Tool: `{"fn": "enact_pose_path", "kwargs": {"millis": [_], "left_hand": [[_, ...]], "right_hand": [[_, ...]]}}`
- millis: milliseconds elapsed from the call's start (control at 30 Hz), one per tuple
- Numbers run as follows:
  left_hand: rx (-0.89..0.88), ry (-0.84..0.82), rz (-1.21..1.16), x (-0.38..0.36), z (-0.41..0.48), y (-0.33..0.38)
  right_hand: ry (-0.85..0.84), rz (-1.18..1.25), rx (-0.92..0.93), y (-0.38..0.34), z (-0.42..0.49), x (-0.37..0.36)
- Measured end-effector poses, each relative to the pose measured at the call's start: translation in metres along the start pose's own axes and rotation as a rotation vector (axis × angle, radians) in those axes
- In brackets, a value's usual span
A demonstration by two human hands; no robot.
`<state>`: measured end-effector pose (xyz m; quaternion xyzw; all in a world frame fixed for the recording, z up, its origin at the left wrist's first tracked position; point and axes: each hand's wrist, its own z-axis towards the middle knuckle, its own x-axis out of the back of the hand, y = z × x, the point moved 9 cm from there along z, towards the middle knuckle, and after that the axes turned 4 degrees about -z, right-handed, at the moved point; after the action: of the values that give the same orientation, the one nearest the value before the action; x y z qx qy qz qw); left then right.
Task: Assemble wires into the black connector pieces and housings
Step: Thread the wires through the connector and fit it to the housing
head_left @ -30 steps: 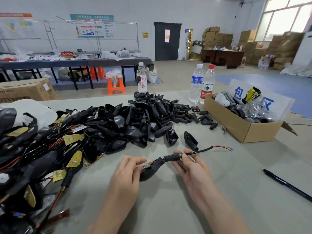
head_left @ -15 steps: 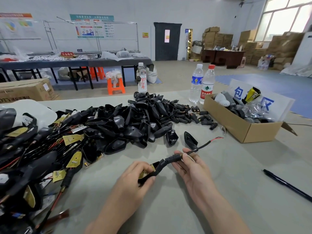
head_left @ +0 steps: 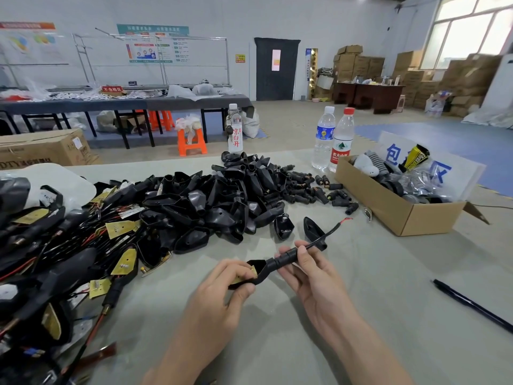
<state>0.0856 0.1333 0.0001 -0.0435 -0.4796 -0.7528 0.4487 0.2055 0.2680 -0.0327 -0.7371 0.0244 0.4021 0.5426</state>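
One housing [head_left: 256, 269] is held just above the table [head_left: 361, 343]: it is pinched by the left hand [head_left: 222, 284], with the thumb beneath and the fingers curled over a yellow board seated in it. The ribbed connector [head_left: 287, 257] at its neck is gripped in the curled right hand [head_left: 311, 276], and the wire [head_left: 330, 232] trails out behind. This unit is judged nearly joined. Wired units [head_left: 55, 245], seemingly finished, are heaped at the left, but a large pile of empty housings [head_left: 222, 201] and loose connectors [head_left: 308, 190] is left, so much work is judged to remain. "京白开" is read on one bottle [head_left: 235, 134], "农夫山泉" on a red-labelled bottle [head_left: 342, 143], "不合格区" on a red sign [head_left: 112, 89], and blue "包" and "区" on the card [head_left: 433, 165] behind the cardboard box [head_left: 402, 220].
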Motion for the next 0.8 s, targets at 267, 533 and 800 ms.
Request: {"fn": "enact_pose_path", "kwargs": {"millis": [267,533,800], "left_hand": [[-0.004,0.012,-0.048,-0.0015,-0.0003,0.0042],[0.042,0.008,-0.053,-0.0033,-0.0003,0.0019],[0.142,0.041,-0.129,-0.0037,-0.0004,-0.0037]], "right_hand": [[0.003,0.009,0.031,-0.0047,-0.0035,-0.0010],[0.004,0.014,0.045,-0.0047,-0.0032,-0.0030],[0.017,0.015,0.051,-0.0031,-0.0028,-0.0016]]}}
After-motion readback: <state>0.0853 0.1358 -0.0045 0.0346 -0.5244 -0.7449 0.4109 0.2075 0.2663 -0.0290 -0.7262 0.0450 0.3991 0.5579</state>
